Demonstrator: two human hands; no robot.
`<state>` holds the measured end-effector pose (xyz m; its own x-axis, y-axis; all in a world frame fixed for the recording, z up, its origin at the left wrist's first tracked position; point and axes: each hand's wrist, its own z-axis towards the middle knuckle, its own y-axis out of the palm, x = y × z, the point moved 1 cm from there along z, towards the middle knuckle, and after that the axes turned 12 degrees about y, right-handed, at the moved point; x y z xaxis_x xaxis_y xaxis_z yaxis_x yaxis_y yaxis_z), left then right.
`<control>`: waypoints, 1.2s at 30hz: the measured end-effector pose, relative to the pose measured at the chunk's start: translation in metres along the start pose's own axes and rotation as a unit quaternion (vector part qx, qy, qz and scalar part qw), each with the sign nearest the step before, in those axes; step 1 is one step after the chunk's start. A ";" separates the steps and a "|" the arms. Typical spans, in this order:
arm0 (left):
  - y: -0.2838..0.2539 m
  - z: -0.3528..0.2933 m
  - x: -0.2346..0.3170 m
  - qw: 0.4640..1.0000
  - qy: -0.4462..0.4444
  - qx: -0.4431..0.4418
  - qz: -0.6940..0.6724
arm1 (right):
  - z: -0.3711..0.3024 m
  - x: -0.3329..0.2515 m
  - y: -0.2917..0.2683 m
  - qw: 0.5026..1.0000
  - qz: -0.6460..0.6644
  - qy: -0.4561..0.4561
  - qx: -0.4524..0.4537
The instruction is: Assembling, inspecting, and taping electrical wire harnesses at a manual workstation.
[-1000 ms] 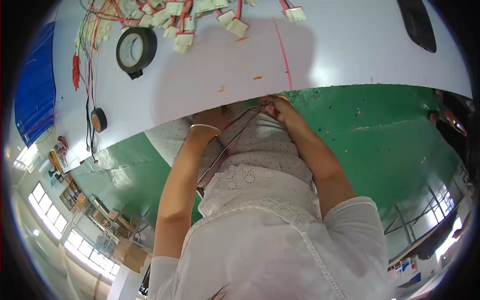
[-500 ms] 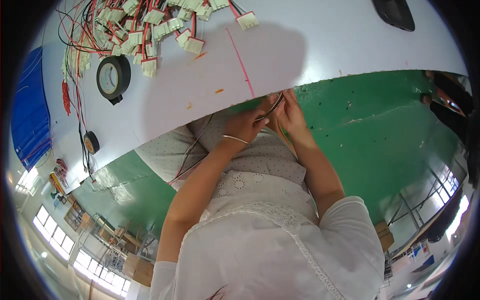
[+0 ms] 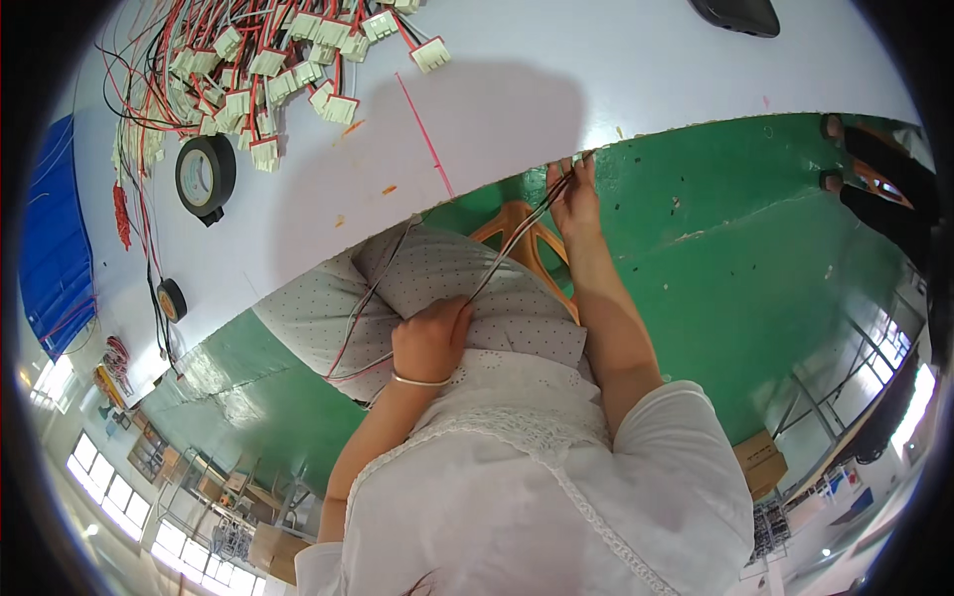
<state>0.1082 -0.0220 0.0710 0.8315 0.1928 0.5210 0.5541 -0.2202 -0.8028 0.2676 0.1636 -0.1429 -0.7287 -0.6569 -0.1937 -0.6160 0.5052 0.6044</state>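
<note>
**Over the lap (image 3: pixel 412 260), wires (image 3: pixel 518 234) are running nearly straight**

Below the near edge of the table (image 3: pixel 477 124), I am watching a thin bundle of dark and pale wires stretching slantwise from one hand to the other. The left hand (image 3: pixel 429 340) is closing in a fist around the lower part, close to the waist; its fingertips are hiding from my camera. A pale bangle (image 3: pixel 421 379) is circling that wrist. The right hand (image 3: pixel 574 204) is holding the upper part beside the table edge, its fingers pointing up and gripping the wires, though I cannot tell exactly which fingers are pinching. A looser loop (image 3: pixel 363 308) is lying across the left thigh. Under the wires, an orange seat (image 3: pixel 516 211) is showing between the legs.

On the table, I am seeing white connectors (image 3: pixel 268 62) piling up at the far left, with a large tape roll (image 3: pixel 225 169) lying near them and a small roll (image 3: pixel 172 299) sitting by the edge. A blue sheet (image 3: pixel 50 238) is spreading farther left. A black device (image 3: pixel 740 15) is lying at the far right.
</note>
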 end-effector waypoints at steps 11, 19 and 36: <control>-0.004 -0.029 -0.013 0.986 -0.047 0.081 -0.136 | 0.001 -0.008 0.033 0.996 0.076 0.012 -0.053; 0.004 -0.058 -0.031 0.949 -0.125 0.105 -0.271 | -0.005 0.002 0.049 0.995 -0.035 0.047 -0.082; 0.005 -0.061 -0.031 0.953 -0.145 0.095 -0.249 | -0.026 0.014 0.036 0.983 -0.079 0.144 -0.079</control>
<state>0.0879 -0.0874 0.0683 0.4057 0.4904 0.7713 0.8374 0.1388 -0.5287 0.2430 0.1573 -0.1037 -0.4990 -0.8628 -0.0811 -0.6439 0.3065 0.7010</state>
